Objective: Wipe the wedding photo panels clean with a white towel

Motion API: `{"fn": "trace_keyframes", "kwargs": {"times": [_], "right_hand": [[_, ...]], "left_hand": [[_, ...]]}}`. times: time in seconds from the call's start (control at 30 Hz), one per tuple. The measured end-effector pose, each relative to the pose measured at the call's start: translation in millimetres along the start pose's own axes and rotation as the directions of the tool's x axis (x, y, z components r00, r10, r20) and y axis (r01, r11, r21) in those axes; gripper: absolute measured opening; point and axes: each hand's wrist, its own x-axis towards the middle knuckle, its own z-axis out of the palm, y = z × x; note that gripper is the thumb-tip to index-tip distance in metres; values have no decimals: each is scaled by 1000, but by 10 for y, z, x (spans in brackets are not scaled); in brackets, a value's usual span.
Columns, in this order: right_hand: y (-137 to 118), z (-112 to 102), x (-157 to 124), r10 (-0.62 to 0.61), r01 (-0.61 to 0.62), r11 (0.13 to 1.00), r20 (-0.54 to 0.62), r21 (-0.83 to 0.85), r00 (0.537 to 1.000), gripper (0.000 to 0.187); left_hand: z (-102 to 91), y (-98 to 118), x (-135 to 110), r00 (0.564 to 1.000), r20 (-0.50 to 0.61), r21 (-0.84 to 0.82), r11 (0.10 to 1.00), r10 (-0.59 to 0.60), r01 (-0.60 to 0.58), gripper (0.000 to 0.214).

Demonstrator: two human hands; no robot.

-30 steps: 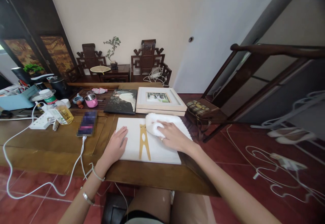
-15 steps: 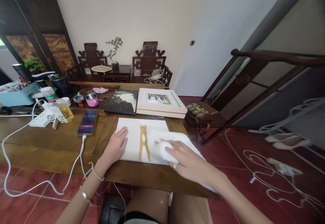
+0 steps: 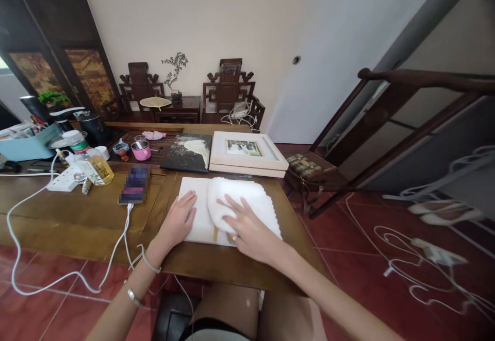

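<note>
My left hand (image 3: 181, 218) lies flat on the left edge of a white board (image 3: 199, 212), fingers stretched out. Toward the board's right side, my right hand (image 3: 247, 227) presses down on a white fluffy cloth (image 3: 242, 191) with its fingers spread. The cloth has a scalloped edge and covers the right part of the board, reaching past it. Below the cloth, only the lower ends of a tan, two-legged shape (image 3: 215, 234) show on the board; the rest of it is hidden.
Behind the board lie a dark picture panel (image 3: 187, 153) and stacked pale frames (image 3: 247, 153). To the left are a phone (image 3: 134, 185) on a white cable, a bottle (image 3: 95, 163), a power strip (image 3: 63, 180) and a pink cup (image 3: 141, 150). A dark chair (image 3: 371, 140) stands right.
My right hand has slid the cloth left across the board, covering most of the tan shape. Its fingers have gone from bunched in the cloth to spread on it. My left hand stays put.
</note>
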Motion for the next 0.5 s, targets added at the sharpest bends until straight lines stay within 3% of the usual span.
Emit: {"fn": "trace_keyframes", "kwargs": {"times": [0.13,0.23,0.33,0.5], "right_hand": [[-259,6,-360,-61,59,997,34,44,998,38],[-337,-7,-460,-82,79,995,40,63,996,38],[-271,-32,-352,-76,74,994,17,75,997,39],[30,-68,128,-17,19,999,-45,48,999,39]], "left_hand": [[3,2,1,1000,-2,-1,1000,-1,1,40],[-3,4,3,1000,2,0,1000,-5,5,40],[-9,10,4,1000,5,0,1000,-10,10,40],[-9,12,3,1000,12,1,1000,-13,13,41]]}}
